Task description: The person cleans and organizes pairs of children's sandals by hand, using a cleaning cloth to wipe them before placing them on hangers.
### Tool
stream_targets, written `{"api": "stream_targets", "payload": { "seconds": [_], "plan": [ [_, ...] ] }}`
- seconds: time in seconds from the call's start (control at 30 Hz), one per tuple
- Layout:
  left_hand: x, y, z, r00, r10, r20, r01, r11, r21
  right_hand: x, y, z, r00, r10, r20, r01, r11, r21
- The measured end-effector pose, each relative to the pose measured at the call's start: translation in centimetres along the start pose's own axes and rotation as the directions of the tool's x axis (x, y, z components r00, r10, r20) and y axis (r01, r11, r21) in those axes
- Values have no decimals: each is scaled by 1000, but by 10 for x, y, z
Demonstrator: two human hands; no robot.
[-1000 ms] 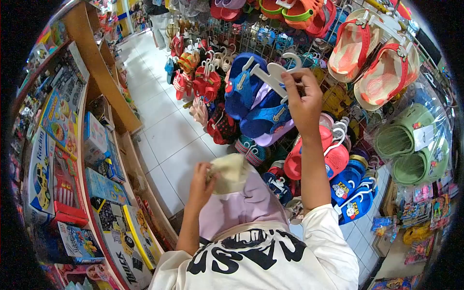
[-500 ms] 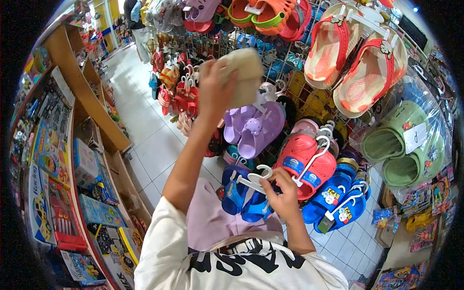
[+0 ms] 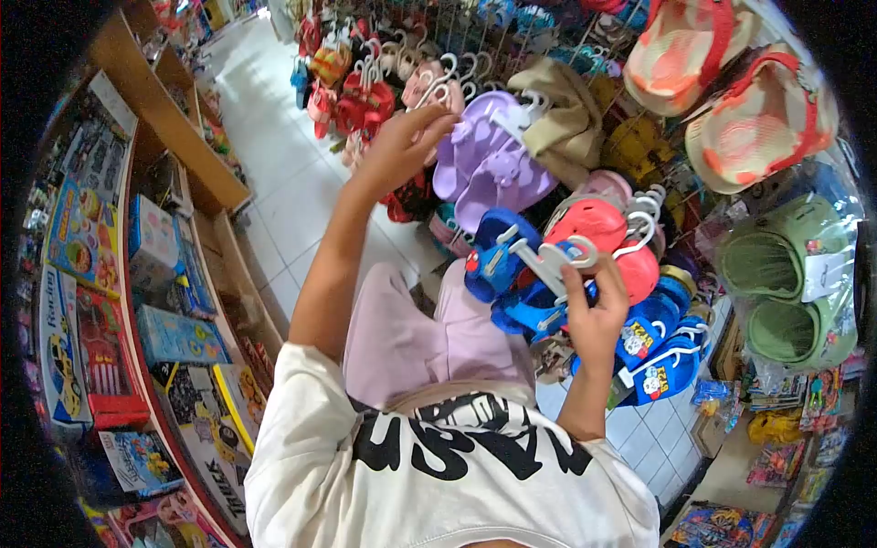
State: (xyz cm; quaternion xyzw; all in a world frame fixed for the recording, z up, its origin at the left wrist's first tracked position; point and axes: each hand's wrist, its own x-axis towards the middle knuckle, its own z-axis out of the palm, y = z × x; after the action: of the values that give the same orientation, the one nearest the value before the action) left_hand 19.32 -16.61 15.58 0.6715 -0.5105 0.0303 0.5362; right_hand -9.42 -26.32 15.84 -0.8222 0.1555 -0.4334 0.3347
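Note:
My right hand grips the white hanger of a pair of blue children's sandals, held in front of the shoe rack at chest height. My left hand is raised with its fingers apart, and its fingertips touch the edge of a purple pair of sandals that hangs on the rack. A beige cloth lies draped over the rack just right of the purple pair, with no hand on it. A red pair hangs right behind the blue sandals.
The wire rack is crowded with hanging sandals, among them a big orange pair and green clogs in plastic. Wooden shelves with boxed toys run along the left. A white tiled aisle lies between.
My left hand has let go of the beige cloth, which now rests on the rack. My right hand has lifted the blue sandals up and to the right.

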Motion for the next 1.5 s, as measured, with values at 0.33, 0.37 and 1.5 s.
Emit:
{"api": "stream_targets", "payload": {
  "seconds": [0.33, 0.37, 1.5],
  "plan": [
    [-294, 9, 21, 315, -921, 228, 651, 385, 654, 3, 12, 36, 998, 37, 42, -42, 990, 133],
    [-300, 13, 30, 346, -911, 225, 551, 391, 737, 3, 12, 41, 998, 28, 51, -34, 991, 131],
    [-350, 18, 153, 748, 184, 638, 416, 620, -665, 36, -35, 134, 974, -167, 152, 127, 961, 246]
  ]
}}
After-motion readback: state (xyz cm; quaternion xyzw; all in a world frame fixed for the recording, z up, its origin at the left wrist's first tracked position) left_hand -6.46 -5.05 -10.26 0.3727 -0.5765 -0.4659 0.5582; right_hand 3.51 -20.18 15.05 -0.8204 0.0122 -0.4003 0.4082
